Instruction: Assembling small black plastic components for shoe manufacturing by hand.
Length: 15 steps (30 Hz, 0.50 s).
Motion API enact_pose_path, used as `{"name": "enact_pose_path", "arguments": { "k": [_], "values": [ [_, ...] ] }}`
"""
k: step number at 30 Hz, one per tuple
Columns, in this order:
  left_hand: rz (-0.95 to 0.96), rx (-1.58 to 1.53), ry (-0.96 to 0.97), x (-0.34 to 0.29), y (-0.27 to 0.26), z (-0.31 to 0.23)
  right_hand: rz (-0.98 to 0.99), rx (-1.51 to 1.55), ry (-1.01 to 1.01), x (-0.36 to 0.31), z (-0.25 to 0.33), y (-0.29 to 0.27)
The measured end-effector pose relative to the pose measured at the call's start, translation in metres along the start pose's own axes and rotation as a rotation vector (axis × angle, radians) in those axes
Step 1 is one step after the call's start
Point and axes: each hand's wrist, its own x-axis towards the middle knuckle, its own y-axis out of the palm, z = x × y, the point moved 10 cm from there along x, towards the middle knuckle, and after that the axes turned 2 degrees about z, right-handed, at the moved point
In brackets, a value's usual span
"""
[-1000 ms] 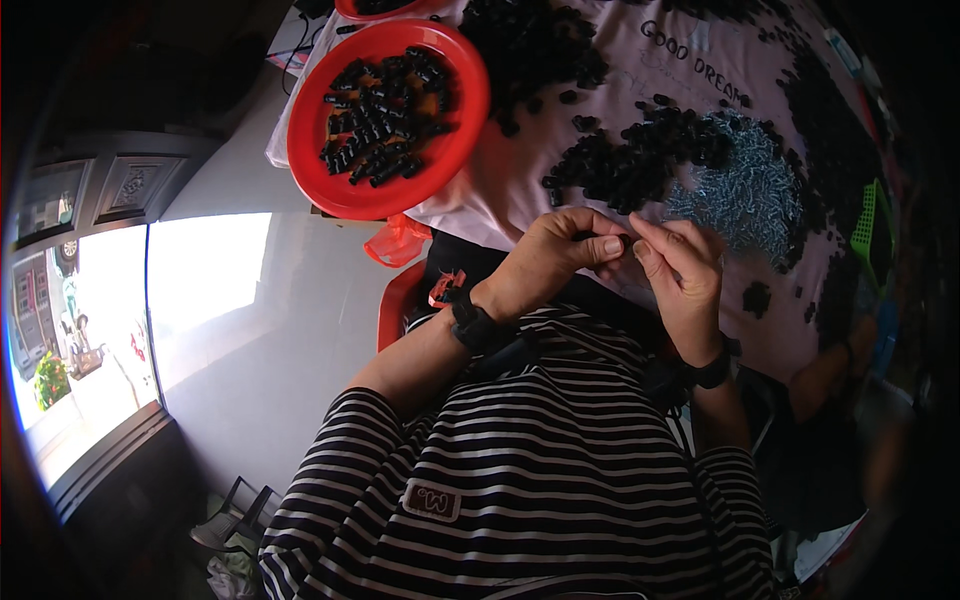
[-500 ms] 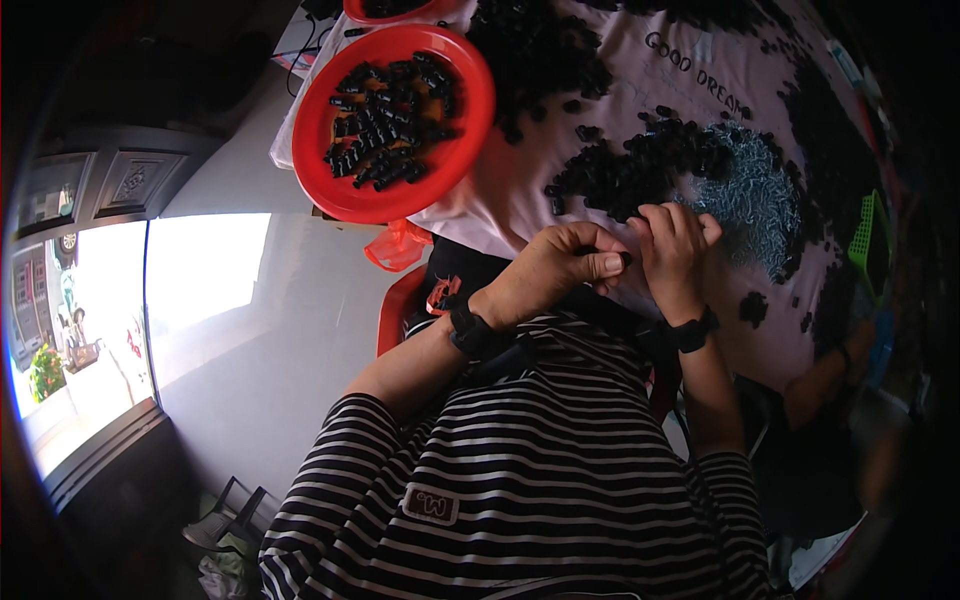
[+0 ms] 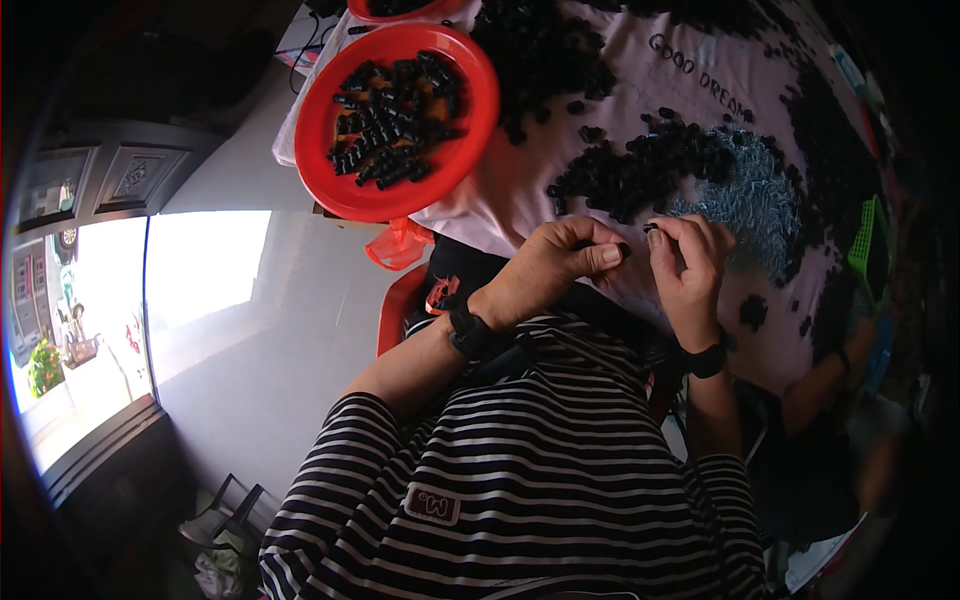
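Small black part pinched in right hand fingertips; left hand fingers curled shut. Below: pale cloth, black parts heaps, red plate, grey floor.

- Left hand, centre of the frame, is curled into a loose fist, thumb tip pressed against the forefinger.
- Right hand, just right of it, pinches thumb and forefinger together, fingertips nearly meeting the left's.
- Both forearms rise from the lower edge.

The bowl of small parts sits on the cloth, left of the loose pile.
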Motion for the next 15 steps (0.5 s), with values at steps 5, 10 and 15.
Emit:
{"name": "enact_pose_path", "arguments": {
  "k": [5,10,15],
  "values": [
    [-0.035,0.079,0.031,0.001,-0.002,-0.001,0.001,0.026,-0.07,0.005,0.031,-0.014],
    [-0.054,0.156,0.052,0.002,-0.003,-0.001,-0.025,-0.047,-0.084,0.004,0.038,-0.015],
    [-0.088,0.219,0.045,0.001,-0.004,-0.005,0.006,-0.016,-0.106,0.005,0.04,-0.01]
  ]
}}
